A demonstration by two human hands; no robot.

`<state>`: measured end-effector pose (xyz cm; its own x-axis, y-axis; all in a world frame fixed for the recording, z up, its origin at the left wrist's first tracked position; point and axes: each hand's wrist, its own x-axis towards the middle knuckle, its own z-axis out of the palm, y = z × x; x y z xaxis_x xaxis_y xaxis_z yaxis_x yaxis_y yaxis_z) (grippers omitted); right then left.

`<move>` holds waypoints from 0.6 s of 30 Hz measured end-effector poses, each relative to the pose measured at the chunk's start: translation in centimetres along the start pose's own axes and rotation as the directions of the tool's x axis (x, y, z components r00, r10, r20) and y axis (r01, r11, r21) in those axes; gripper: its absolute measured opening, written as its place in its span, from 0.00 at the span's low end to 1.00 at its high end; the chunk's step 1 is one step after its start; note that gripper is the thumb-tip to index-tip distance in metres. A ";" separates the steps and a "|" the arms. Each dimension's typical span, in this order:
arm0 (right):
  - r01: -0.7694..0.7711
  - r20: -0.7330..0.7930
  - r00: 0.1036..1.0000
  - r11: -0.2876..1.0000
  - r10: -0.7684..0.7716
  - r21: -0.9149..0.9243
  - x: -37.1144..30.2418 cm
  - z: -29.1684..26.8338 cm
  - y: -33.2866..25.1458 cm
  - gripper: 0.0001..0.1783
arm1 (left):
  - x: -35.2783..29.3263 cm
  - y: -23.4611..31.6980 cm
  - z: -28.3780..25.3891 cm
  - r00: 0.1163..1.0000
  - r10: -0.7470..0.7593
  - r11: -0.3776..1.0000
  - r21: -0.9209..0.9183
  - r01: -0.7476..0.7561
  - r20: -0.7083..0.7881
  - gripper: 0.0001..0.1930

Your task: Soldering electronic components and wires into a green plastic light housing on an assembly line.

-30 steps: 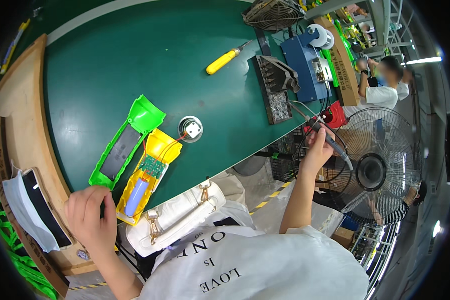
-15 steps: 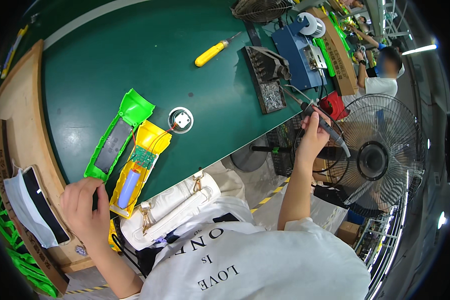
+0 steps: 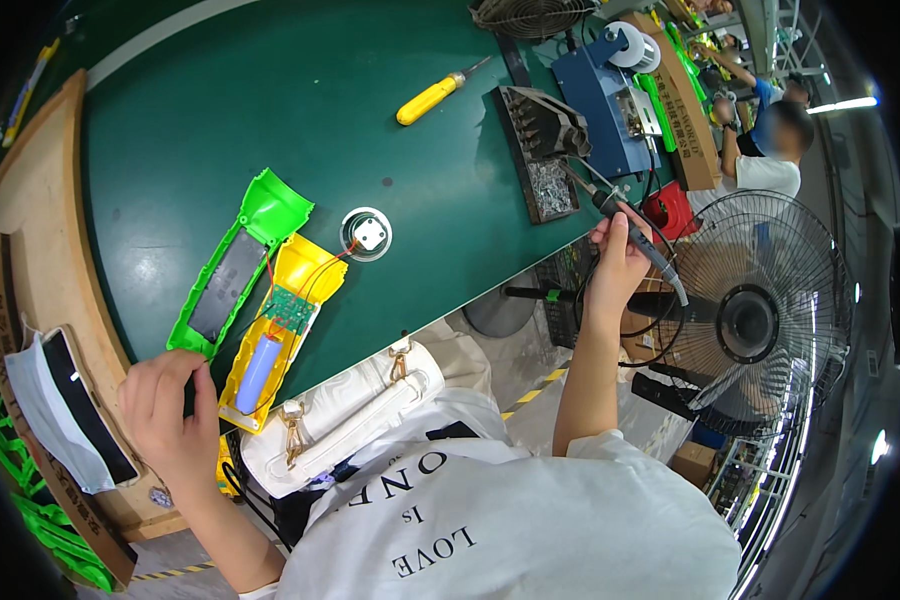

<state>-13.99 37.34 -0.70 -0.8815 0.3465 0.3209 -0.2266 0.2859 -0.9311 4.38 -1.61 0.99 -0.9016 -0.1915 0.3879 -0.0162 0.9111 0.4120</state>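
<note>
Most of the view is being filled by a green table (image 3: 220,110). Large dark lettering is being displayed across the white shirt (image 3: 570,520); a black fan (image 3: 748,320) is being seen off the table's right side. Printed dark characters are being borne by a brown carton (image 3: 692,150) beside the blue station (image 3: 592,115). At the near left of the table, a green shell (image 3: 270,205) and a yellow shell (image 3: 300,258) are being displayed side by side. The left hand (image 3: 170,410) is being held with fingers curled toward the thumb, by the green shell's lower end; whether anything is being pinched cannot be told. By the right hand (image 3: 620,265), a soldering iron (image 3: 658,253) is being gripped, its tip near the black holder (image 3: 542,150). Inside the yellow shell, a blue cell (image 3: 258,372) and a smaller circuit board (image 3: 290,310) are being held.
</note>
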 end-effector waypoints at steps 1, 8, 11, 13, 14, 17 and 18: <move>0.001 0.008 1.000 1.000 -0.001 -0.013 0.0 0.0 -0.2 0.12 | 0.0 0.0 0.0 1.000 -0.004 1.000 -0.005 0.004 0.005 0.12; 0.022 0.024 1.000 0.998 -0.021 -0.061 -0.2 0.1 -0.5 0.11 | -0.1 0.0 0.1 1.000 -0.009 1.000 0.001 0.009 0.009 0.12; 0.028 0.009 1.000 0.999 -0.028 -0.040 -0.1 0.1 -0.4 0.12 | -0.1 -0.1 0.0 1.000 -0.010 1.000 0.004 0.010 0.019 0.12; 0.046 0.009 0.999 0.998 -0.045 -0.043 0.0 0.1 -0.2 0.12 | -0.1 -0.1 0.1 1.000 -0.004 1.000 -0.002 0.004 0.021 0.12; 0.045 0.009 0.999 0.998 -0.045 -0.043 0.0 0.2 -0.3 0.12 | -0.1 -0.2 0.1 1.000 -0.004 1.000 -0.002 0.004 0.022 0.12; 0.052 -0.005 0.999 0.997 -0.052 -0.049 -0.1 0.4 -0.3 0.11 | -0.1 -0.2 0.1 1.000 0.000 1.000 0.000 0.000 0.027 0.12; 0.058 -0.005 0.998 0.997 -0.058 -0.051 -0.1 0.4 -0.3 0.11 | -0.1 -0.2 0.1 0.999 -0.007 1.000 0.001 0.007 0.031 0.11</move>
<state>-14.03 36.91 -0.52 -0.8647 0.3337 0.3754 -0.2559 0.3503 -0.9010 4.46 -1.75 0.82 -0.9145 -0.1862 0.3593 -0.0227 0.9101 0.4138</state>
